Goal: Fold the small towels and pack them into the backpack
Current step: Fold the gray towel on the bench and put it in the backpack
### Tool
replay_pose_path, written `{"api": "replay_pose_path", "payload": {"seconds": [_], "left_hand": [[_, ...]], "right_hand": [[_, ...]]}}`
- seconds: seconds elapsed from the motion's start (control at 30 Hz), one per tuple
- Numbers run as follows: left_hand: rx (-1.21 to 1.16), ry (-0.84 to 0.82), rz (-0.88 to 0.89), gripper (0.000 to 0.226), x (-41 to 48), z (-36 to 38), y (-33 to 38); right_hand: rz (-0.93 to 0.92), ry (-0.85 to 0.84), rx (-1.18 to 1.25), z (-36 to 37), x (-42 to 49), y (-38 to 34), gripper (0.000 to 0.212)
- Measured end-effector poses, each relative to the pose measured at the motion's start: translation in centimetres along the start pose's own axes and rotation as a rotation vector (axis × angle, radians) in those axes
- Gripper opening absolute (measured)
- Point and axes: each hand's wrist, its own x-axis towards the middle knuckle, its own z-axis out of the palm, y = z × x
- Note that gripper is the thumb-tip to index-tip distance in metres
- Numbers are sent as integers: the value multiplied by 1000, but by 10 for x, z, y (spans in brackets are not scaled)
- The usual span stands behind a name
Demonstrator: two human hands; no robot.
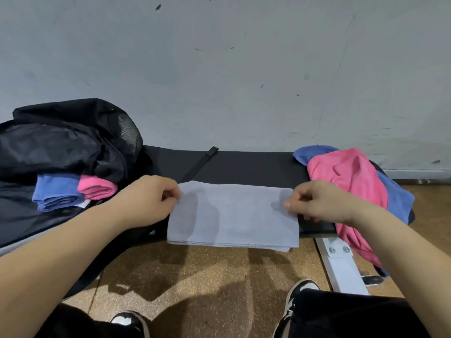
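Note:
A pale grey towel [231,213], folded in half, lies flat on the black bench [251,164] and hangs a little over its front edge. My left hand [148,201] pinches its far left corner. My right hand [317,201] pinches its far right corner. The black backpack [66,142] lies open on the bench's left end. A folded blue towel [57,193] and a folded pink towel [98,189] rest in its opening. At the right end sits a loose heap of a pink towel [349,186] over blue towels [400,198].
A grey wall [219,69] stands right behind the bench. A black strap [202,162] lies across the bench top. The white bench leg [339,264] reaches down to the brown floor [207,276]. My knees and black-and-white shoes [302,291] are below.

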Motion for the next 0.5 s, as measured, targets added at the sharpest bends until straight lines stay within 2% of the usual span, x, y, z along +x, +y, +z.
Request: {"api": "replay_pose_path", "payload": {"seconds": [0.07,0.1,0.17,0.2,0.27,0.37,0.5], "left_hand": [[-21,106,-30,18,13,3,-2],[-31,134,-49,15,20,5,-2],[-59,148,-81,16,34,9,-4],[-74,133,-94,18,40,11,-5],[-76,62,-119,17,51,15,-6],[-6,-88,-141,11,61,21,-7],[8,-113,-176,10,65,23,-6]], "right_hand": [[-23,191,-20,1,14,2,18],[-9,232,-68,3,22,3,22],[24,228,-150,6,37,3,43],[32,212,-183,8,43,3,46],[42,149,-215,10,50,-1,40],[62,83,-230,14,57,-2,13],[41,111,-187,12,53,-5,13]]}}
